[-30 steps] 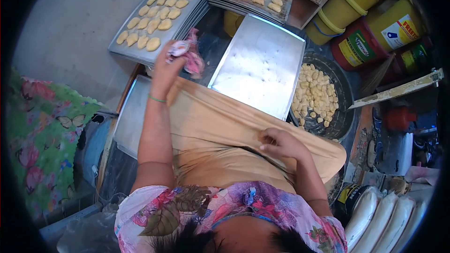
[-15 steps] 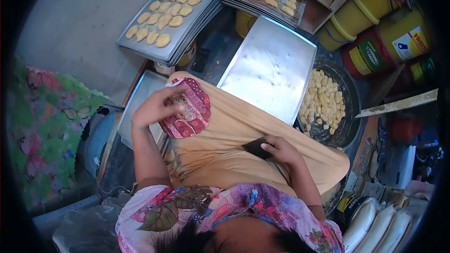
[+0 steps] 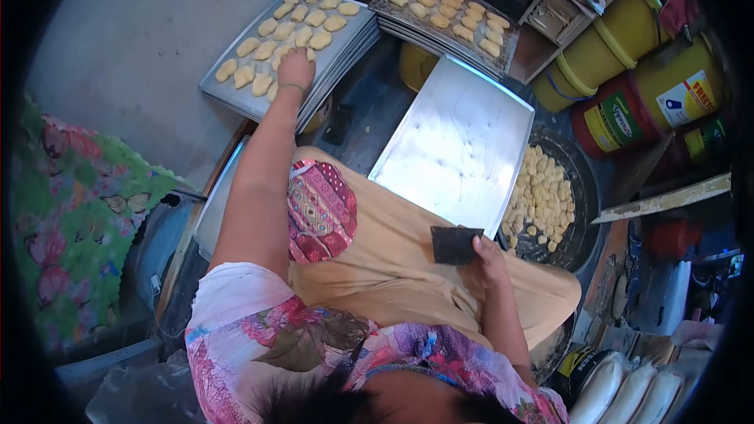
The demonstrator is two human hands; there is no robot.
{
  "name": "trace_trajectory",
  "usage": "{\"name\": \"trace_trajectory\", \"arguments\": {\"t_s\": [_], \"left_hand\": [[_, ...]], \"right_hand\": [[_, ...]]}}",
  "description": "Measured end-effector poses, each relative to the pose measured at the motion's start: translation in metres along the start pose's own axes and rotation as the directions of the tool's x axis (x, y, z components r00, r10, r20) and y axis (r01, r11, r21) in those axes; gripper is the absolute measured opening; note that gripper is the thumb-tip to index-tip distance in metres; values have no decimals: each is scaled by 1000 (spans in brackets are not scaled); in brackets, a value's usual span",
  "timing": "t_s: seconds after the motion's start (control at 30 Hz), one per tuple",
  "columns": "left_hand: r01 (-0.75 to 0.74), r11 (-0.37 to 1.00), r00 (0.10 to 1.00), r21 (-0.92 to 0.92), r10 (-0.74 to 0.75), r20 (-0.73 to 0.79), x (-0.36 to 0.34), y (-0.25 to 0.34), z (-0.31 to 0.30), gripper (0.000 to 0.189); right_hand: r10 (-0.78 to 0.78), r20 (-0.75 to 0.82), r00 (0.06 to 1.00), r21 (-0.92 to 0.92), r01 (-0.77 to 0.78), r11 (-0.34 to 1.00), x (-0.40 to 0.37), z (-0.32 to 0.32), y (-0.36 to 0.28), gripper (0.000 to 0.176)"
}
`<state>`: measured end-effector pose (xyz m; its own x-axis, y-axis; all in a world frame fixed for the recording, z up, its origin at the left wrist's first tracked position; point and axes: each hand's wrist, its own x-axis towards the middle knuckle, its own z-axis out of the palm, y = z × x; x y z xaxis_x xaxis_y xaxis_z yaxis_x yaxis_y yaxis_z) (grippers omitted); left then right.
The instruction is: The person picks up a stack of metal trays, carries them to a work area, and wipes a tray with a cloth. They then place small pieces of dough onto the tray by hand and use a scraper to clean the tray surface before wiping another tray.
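Note:
My left hand (image 3: 296,69) reaches over the upper left tray (image 3: 206,81), with its fingers curled down at the dough pieces (image 3: 283,31) there; its fingertips, and anything in them, are hidden. Near my lap, my right hand (image 3: 488,261) grips a dark flat rectangular scraper (image 3: 455,245) by its right side. A round pink and red patterned cloth (image 3: 318,210) lies on the tan cloth (image 3: 400,243) over my legs. Beyond my legs is a bare silver tray (image 3: 455,145). To its right, a round black pan (image 3: 587,208) holds many small dough lumps (image 3: 540,192).
At the top, a second stack of trays (image 3: 377,5) bears more dough pieces. Yellow buckets (image 3: 601,51) and red-based tubs (image 3: 609,114) stand at the upper right. White filled bags (image 3: 632,392) lie lower right. A floral cloth (image 3: 78,220) hangs at the left.
My left hand has left the round patterned cloth and moved up to the dough pieces on the upper left tray. My right hand has moved slightly, and the scraper now shows its flat face.

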<state>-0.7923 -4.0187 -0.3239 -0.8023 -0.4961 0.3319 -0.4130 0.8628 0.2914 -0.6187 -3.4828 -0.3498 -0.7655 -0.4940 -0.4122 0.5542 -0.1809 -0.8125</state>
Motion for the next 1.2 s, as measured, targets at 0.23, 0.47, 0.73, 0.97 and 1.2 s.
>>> {"name": "trace_trajectory", "arguments": {"t_s": [0.23,0.47,0.73,0.97,1.2], "left_hand": [[90,987,994,133,-81,-75,1,3,12,38],[238,956,967,170,-217,-133,7,-29,7,26],[252,956,957,151,-222,-189,20,-41,10,29],[157,982,983,109,-144,-117,22,-10,7,33],[151,982,987,118,-156,37,16,-6,7,42]], "right_hand": [[5,-21,1000,14,-5,1000,14,5,-8,51],[72,3,997,164,-72,984,24,30,-23,49],[26,40,999,-7,-26,1000,36,10,-14,55],[62,-7,998,135,-60,989,27,28,-27,45],[63,29,998,54,-65,996,24,26,-27,53]]}}
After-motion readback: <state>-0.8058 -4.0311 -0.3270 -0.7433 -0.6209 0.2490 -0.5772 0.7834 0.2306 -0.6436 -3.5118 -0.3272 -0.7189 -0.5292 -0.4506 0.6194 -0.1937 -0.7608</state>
